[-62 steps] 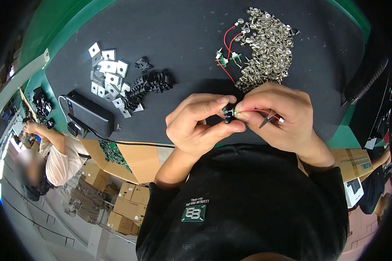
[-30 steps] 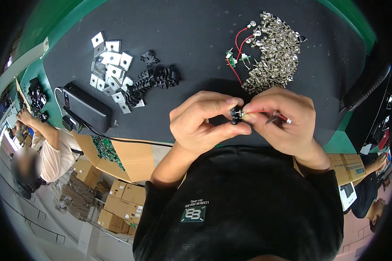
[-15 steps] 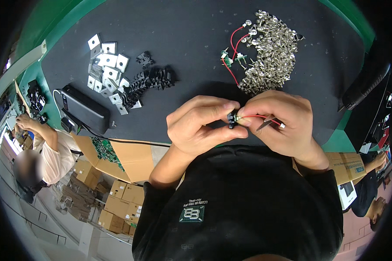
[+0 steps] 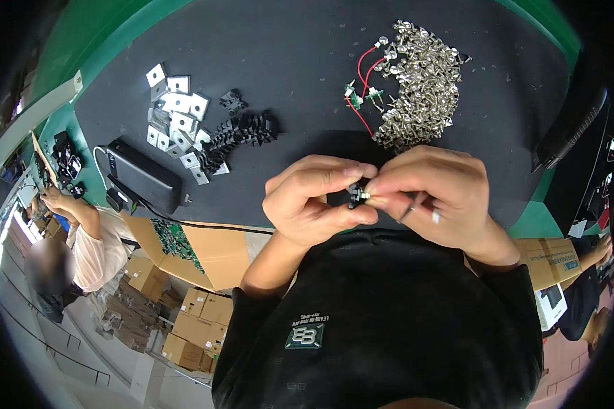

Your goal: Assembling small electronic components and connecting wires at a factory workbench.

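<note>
In front of my chest, my left hand (image 4: 315, 199) is closed, holding a small black plastic part (image 4: 355, 195) between thumb and index finger. My right hand (image 4: 438, 194) pinches a small pale end piece (image 4: 366, 195) against that part's right side. A thin dark metal tool (image 4: 409, 208), perhaps tweezers, is tucked among the right fingers. Close to it a small white connector (image 4: 435, 216) shows against the palm. The red wire seen there earlier is mostly hidden by the fingers.
Beyond my hands lie a heap of silvery screws (image 4: 423, 85) and small green boards with red wires (image 4: 354, 95). On the left are square metal plates (image 4: 177, 102), a row of black plastic parts (image 4: 242, 131) and a black power bank (image 4: 143, 174). A black-handled tool (image 4: 573, 129) lies right.
The right fingers have closed in on the black part, and the red wire no longer shows between them. The tool in that hand has tilted slightly. The whole view has shifted a little.
</note>
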Available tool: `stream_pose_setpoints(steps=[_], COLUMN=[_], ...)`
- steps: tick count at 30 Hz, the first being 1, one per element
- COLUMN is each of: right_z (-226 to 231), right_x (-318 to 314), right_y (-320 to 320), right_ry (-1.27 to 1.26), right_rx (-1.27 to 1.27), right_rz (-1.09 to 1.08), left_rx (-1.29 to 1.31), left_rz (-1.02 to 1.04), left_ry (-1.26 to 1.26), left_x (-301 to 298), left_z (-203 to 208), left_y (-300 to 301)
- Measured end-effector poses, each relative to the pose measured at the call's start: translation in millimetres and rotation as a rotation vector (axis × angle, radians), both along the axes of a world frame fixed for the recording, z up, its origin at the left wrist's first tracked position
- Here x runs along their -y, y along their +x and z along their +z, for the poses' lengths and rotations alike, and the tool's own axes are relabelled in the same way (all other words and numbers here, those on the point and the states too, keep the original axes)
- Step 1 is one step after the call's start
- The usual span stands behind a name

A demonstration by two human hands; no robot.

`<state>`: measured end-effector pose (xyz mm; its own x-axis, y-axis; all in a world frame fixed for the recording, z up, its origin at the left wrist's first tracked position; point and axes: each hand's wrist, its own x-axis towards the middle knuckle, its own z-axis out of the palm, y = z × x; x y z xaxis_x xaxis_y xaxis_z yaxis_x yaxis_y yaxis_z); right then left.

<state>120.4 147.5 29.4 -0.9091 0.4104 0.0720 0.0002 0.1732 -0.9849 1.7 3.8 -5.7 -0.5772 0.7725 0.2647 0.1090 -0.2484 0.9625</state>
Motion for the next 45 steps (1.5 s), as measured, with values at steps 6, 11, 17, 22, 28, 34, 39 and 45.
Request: stream_pose_setpoints(steps=[6,11,17,22,28,34,39,45], right_z=[6,9,3,9,12,9,-3,-4], right_x=[-8,-9,4,-11,-12,-6,1,1], right_y=[1,0,0,6,6,9,10,12], right_ry=[-0.285,-0.206,-0.198,0.143,0.326,0.413,0.542,0.636], right_rx=[0.033,0.064,0.021,0.086,0.234,0.227,0.164,0.165], right_rz=[-0.099,0.004,-0.171,0.071,0.100,0.094,-0.032,0.026], left_rx=[0.578,0.589,0.833,0.808,0.753,0.751,0.734,0.886], left_rz=[0.011,-0.037,0.007,-0.028,-0.012,-0.010,-0.046,-0.059], left_ry=[0.187,0.197,0.200,0.139,0.082,0.082,0.087,-0.253], left_x=[-8,-5,-2,-4,1,1,1,1], left_z=[7,5,14,13,11,12,11,26], left_y=[17,15,15,13,11,12,11,0])
